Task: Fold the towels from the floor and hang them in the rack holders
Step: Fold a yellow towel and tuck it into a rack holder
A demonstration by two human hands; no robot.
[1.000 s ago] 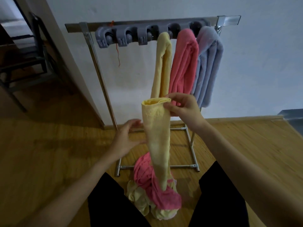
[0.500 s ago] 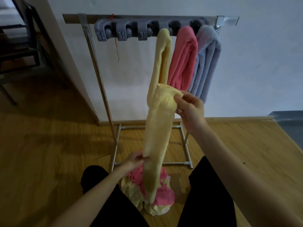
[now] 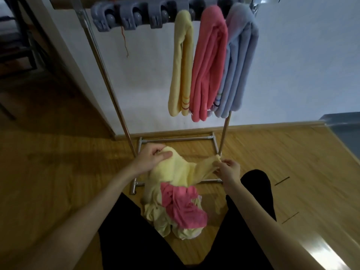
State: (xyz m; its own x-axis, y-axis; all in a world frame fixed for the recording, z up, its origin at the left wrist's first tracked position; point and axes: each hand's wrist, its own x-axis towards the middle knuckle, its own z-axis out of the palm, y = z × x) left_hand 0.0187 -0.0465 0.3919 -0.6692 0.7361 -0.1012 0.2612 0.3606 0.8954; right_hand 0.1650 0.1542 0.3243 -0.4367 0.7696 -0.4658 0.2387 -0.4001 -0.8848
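Observation:
A yellow towel (image 3: 176, 172) hangs low between my hands, just above the floor pile. My left hand (image 3: 151, 159) grips its left end, thumb on top. My right hand (image 3: 228, 168) pinches its right corner. Below lies a heap of a pink towel (image 3: 183, 205) over pale yellow towels (image 3: 157, 215). On the rack, a grey holder strip (image 3: 136, 13) carries a folded yellow towel (image 3: 182, 61), a pink one (image 3: 210, 61) and a light blue one (image 3: 238, 59). The left holders are unfilled.
The metal rack's left pole (image 3: 109, 82) and base bars (image 3: 175, 138) stand before a white wall. My black-clad legs (image 3: 124, 230) flank the pile on the wooden floor. A dark chair (image 3: 17, 36) sits at the far left, a grey step (image 3: 344, 129) at right.
The yellow towel came down from chest height to just above the pile. My right hand dropped with it and my left hand took its other end; the view tilted downward.

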